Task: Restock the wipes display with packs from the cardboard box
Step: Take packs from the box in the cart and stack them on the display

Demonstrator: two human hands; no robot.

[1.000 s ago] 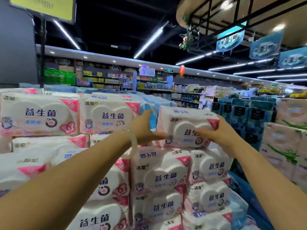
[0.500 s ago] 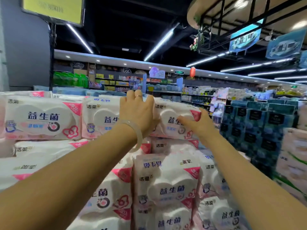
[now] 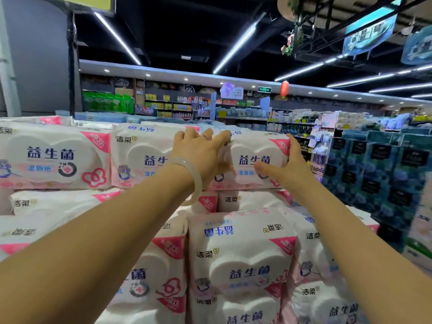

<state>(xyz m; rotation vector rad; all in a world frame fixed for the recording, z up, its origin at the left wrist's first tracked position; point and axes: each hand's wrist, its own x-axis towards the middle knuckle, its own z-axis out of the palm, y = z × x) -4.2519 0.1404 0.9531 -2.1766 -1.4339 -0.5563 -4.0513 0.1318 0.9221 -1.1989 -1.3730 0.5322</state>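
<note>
- Settling into the top row at the centre right of the head view, the white-and-pink plastic wipes pack with blue lettering (image 3: 254, 160) now stands upright on the packs below, its printed face toward the camera. A second ago it was held lower and out in front of the stack, and half a second ago it was just reaching this row.
- Its left edge sits just beside the neighbouring white-and-pink top-row pack (image 3: 142, 157); whether the two touch is hidden behind the left hand (image 3: 201, 155).
- That left hand, with a pale translucent bangle (image 3: 195, 178) at the wrist, lies with fingers spread over the seam between the two packs, fingertips reaching over the top edges. It presses rather than pinches.
- The right hand (image 3: 286, 168) cups the new pack's right end: fingers wrap round the right edge and the thumb lies across the front face, so it holds the pack.
- The stacked display of matching wipes packs (image 3: 240, 260) fills the lower and left frame, several rows deep.
- To my eye this pack is as good as placed; what remains is a small squaring-up and letting go.
- The cardboard box is not in view, so how many packs remain cannot be judged.
- Dark teal boxed goods (image 3: 378, 174) stand at the right, well apart from the hands.
</note>
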